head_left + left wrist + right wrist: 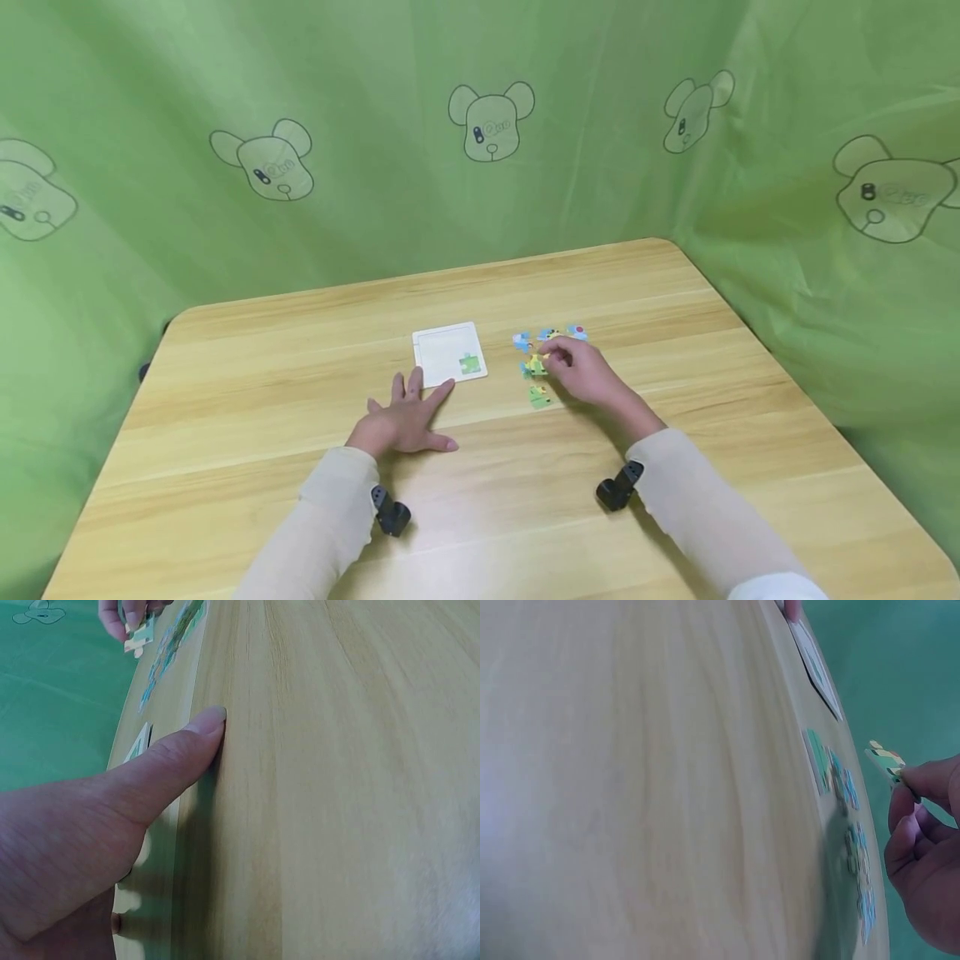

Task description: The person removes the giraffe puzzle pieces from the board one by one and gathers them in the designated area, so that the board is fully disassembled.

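My left hand [405, 417] lies spread on the table, its fingertips at the near edge of a white puzzle tray [438, 346]. A green jigsaw piece [470, 364] sits in the tray's near right corner. To the right, my right hand [581, 373] pinches a yellow-and-green jigsaw piece [887, 760] between thumb and finger, lifted off the table. Under and around that hand lie several loose pieces, among them a green one [539, 397] and a blue one [522, 341]. The fingers partly cover some of them.
The wooden table [480, 517] has rounded far corners. A green curtain [375, 183] printed with bear heads hangs behind it and along the sides. A small black camera [392, 512] is strapped to the left wrist, another camera [619, 487] to the right.
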`<action>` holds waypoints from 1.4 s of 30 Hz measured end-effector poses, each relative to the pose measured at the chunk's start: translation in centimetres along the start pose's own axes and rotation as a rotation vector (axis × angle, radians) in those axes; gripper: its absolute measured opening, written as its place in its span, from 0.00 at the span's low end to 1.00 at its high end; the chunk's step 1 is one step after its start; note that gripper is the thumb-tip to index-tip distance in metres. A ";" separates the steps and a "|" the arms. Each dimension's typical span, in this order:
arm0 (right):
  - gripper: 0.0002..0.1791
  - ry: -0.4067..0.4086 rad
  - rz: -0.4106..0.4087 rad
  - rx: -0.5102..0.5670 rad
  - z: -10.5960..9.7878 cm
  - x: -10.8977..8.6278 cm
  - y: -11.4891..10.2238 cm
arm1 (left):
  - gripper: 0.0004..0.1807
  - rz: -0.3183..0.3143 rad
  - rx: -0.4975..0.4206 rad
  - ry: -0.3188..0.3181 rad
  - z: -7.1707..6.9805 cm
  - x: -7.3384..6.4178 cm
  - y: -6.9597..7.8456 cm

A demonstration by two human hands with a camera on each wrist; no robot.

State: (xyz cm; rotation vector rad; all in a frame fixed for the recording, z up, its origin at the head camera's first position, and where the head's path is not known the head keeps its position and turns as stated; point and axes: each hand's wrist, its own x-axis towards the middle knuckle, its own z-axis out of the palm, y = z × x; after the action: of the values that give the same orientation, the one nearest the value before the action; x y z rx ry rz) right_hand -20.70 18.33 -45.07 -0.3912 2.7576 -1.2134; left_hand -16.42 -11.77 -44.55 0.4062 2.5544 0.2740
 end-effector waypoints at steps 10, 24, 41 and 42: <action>0.13 -0.021 0.063 0.029 -1.1 -1.6 1.8 | 0.53 0.001 -0.009 0.012 0.1 0.0 0.0; 0.12 -0.030 0.062 -0.091 -1.2 -2.7 3.1 | 0.52 0.002 -0.014 0.015 0.0 0.0 0.1; 0.16 -0.026 0.137 -0.136 -0.8 -3.0 2.2 | 0.53 0.005 -0.013 0.013 0.1 0.1 0.0; 0.16 -0.027 0.141 -0.139 -0.8 -3.0 2.2 | 0.53 0.006 -0.012 0.011 0.1 0.1 0.0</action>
State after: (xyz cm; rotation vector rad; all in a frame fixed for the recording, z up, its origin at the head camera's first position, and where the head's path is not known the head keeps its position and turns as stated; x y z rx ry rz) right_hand -18.35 21.14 -46.20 -0.2186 2.8008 -0.9806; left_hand -16.43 -11.74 -44.72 0.4094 2.5619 0.2944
